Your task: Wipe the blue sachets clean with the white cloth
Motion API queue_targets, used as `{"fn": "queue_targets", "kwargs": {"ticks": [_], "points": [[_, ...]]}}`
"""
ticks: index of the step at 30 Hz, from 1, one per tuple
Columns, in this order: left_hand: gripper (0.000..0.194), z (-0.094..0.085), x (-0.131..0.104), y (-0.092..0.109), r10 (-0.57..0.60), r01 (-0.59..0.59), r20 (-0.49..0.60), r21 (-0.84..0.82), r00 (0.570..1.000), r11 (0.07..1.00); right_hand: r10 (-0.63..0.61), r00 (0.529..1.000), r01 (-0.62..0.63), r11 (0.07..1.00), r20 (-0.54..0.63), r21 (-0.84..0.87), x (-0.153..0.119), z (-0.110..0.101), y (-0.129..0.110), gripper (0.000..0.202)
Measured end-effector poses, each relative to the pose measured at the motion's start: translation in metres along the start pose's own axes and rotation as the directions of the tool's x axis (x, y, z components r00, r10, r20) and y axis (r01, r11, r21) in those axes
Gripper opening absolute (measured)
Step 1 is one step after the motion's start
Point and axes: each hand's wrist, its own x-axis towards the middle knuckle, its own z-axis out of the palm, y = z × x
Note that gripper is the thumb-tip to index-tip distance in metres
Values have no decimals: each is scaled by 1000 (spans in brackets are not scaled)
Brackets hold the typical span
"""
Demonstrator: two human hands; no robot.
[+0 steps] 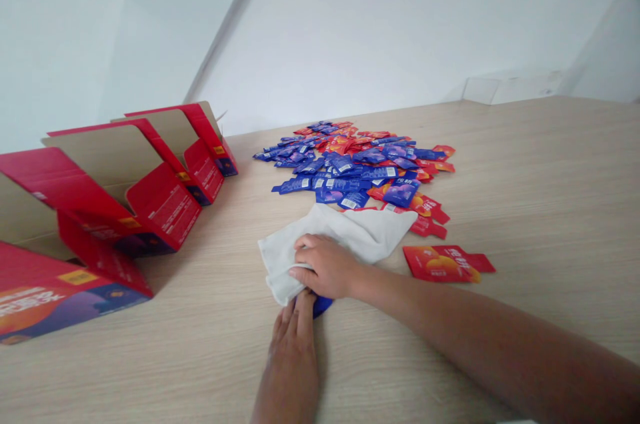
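Note:
My right hand (325,267) is closed on a white cloth (370,232), which is bunched under the fingers and spread out across the tabletop. Just below it, my left hand (294,344) lies with its fingers stretched out, the tips on a blue packet (323,306) that is mostly hidden by the hands and the cloth. Right of the cloth, a single red packet (440,263) with orange pictures rests flat on the table. Behind the cloth lies a loose pile of blue and red packets (345,167), and the cloth's far edge covers some of them.
Open red cardboard boxes (167,207) with purple lower edges stand in a row along the left, flaps raised. The table (540,191) has a light wood grain. A white wall (400,24) rises behind it, with a small white panel (510,87) at the back right.

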Motion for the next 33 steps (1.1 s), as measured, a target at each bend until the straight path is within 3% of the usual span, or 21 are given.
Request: {"fn": "queue_targets", "kwargs": {"ticks": [16, 24, 33], "points": [[63, 1, -1, -4, 43, -42, -82, 21, 996, 999, -4, 1000, 4, 1000, 18, -5, 0, 0, 0, 25], [65, -1, 1, 0, 36, -34, -30, 52, 999, 998, -4, 1000, 4, 1000, 13, -9, 1, -1, -1, 28], [64, -1, 0, -2, 50, -50, -72, 6, 996, 999, 7, 1000, -7, 1000, 5, 8, 0, 1, -1, 26]]}}
